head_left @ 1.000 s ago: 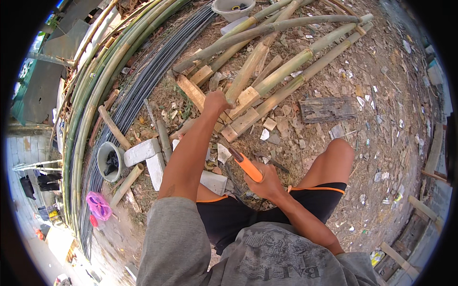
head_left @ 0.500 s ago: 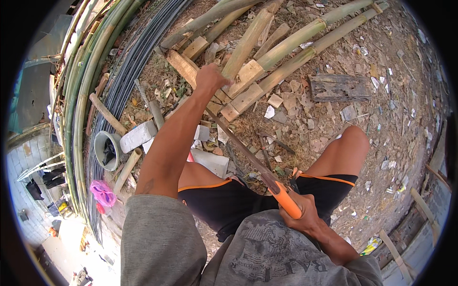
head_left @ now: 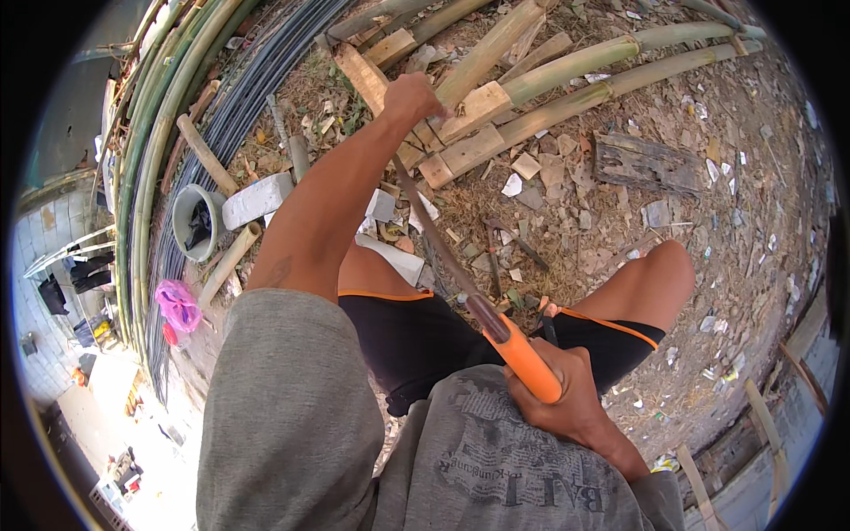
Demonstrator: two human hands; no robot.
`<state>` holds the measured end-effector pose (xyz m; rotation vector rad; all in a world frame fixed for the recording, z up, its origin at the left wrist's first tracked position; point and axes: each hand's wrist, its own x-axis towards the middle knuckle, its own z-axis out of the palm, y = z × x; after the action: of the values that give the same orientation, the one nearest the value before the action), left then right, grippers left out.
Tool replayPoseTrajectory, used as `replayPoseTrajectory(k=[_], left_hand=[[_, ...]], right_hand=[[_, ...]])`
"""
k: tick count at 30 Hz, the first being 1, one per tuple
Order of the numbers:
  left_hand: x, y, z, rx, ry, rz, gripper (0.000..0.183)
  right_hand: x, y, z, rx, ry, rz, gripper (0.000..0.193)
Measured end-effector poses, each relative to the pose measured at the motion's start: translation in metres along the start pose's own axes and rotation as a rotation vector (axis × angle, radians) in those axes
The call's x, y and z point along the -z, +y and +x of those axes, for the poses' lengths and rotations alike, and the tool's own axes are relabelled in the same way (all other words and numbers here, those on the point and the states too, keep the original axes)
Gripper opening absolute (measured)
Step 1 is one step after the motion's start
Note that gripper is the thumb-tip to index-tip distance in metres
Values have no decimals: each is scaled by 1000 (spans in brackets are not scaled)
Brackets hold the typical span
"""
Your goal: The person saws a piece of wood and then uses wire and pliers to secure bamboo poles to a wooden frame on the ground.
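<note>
In my right hand [head_left: 567, 389] is the orange handle of a machete [head_left: 443, 243], closed against my lap. Its long, narrow, brownish blade slants up and left, and its far end meets the wooden blocks beneath my left forearm. My left hand [head_left: 414, 99] reaches forward, closed at the near end of a bamboo pole [head_left: 491, 49]; its fingertips are partly hidden. Beside it lie a squared wooden beam [head_left: 361, 78] and a wooden block [head_left: 478, 111]. Further right, another bamboo pole [head_left: 567, 73] rests with its near end against that block.
Bundled dark rods [head_left: 232, 97] and green bamboo stalks [head_left: 159, 168] run along the left. A grey bucket [head_left: 197, 239], a pale concrete block [head_left: 257, 200] and a pink plastic bag [head_left: 178, 305] are nearby. A weathered plank [head_left: 646, 164] lies on the littered ground to the right.
The view has shifted, so the ground and bamboo sit higher in the picture. My right hand has drawn the machete slightly back toward my body. My left hand stays at the pole's end.
</note>
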<state>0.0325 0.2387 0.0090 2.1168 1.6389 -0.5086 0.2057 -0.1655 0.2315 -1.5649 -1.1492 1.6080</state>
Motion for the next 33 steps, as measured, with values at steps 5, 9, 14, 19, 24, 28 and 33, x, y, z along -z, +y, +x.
replayPoseTrajectory(k=[5, 9, 14, 19, 24, 28, 33], left_hand=[[1, 6, -11, -42, 99, 47, 72], [1, 3, -13, -8, 75, 19, 71], [-4, -4, -12, -88, 88, -35, 77], [9, 3, -4, -30, 44, 14, 69], [4, -4, -13, -28, 9, -22, 69], [6, -4, -9, -52, 19, -58, 69], [7, 1, -9, -52, -8, -51, 70]], right_hand=[[-12, 37, -29, 31, 158, -81, 8], [-9, 34, -27, 5, 153, -108, 10], [-9, 38, -34, 8, 160, -225, 10], [-24, 39, -17, -19, 149, -202, 11], [-25, 29, -37, 32, 188, -312, 12], [-34, 55, 7, 39, 235, -202, 12], [-44, 61, 37, 147, 272, -169, 8]])
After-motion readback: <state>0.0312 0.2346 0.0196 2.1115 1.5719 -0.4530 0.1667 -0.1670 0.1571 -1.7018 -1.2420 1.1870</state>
